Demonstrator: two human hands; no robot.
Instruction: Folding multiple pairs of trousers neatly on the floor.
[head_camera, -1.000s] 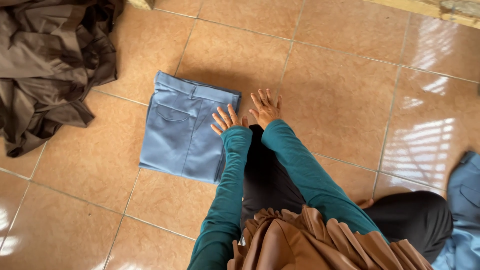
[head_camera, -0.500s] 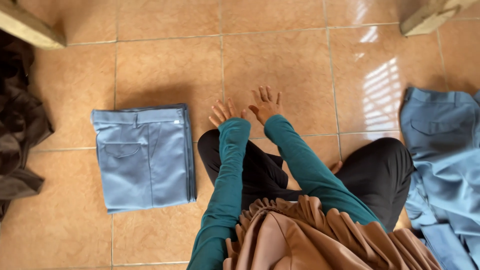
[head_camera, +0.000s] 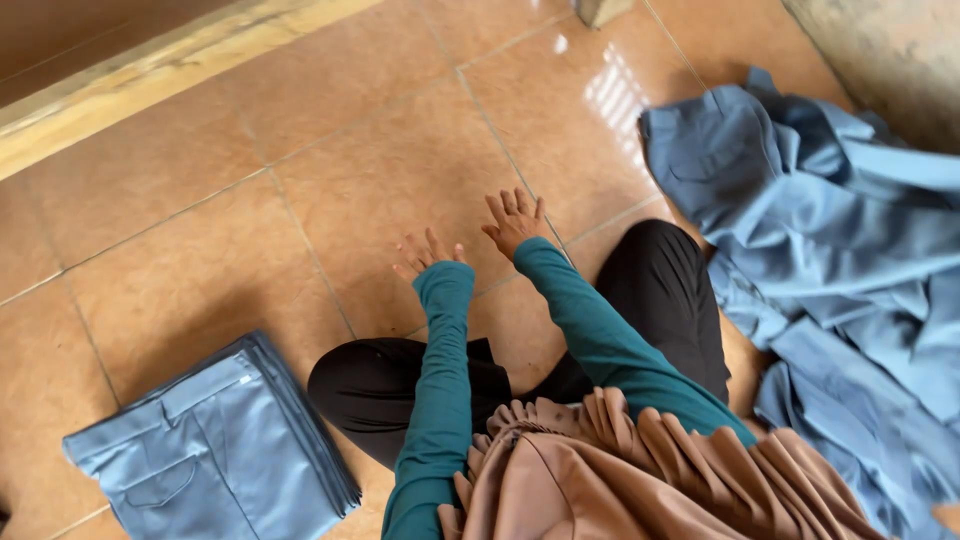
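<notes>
Both hands are empty and held out over the tiled floor (head_camera: 330, 180), fingers spread and apart from one another: the left hand (head_camera: 428, 252) lower and nearer the body, the right hand (head_camera: 515, 220) just beyond it and slightly higher in the picture. Whether the palms hover or rest on the tiles cannot be told from this angle, since only their backs show. Teal sleeves cover both arms down to the wrists. Taking the hands as the landmark, the folded blue-grey trousers (head_camera: 215, 450) lie well apart to their lower left, flat on the floor in a neat stack with a waistband and a pocket showing; the stack's lower corner is cut off by the bottom edge, so its full outline is not visible. To the right of the hands, and well apart too, a loose heap of blue-grey garments (head_camera: 840, 250) spreads along the floor, rumpled so that separate pieces are hard to count, and running out of view at the right and bottom edges. Below the hands the person's dark-clad knees are bent on the tiles, partly hidden under a pleated brown cloth (head_camera: 640, 470). Far above them, a pale wooden beam (head_camera: 150, 75) crosses the upper left corner.
</notes>
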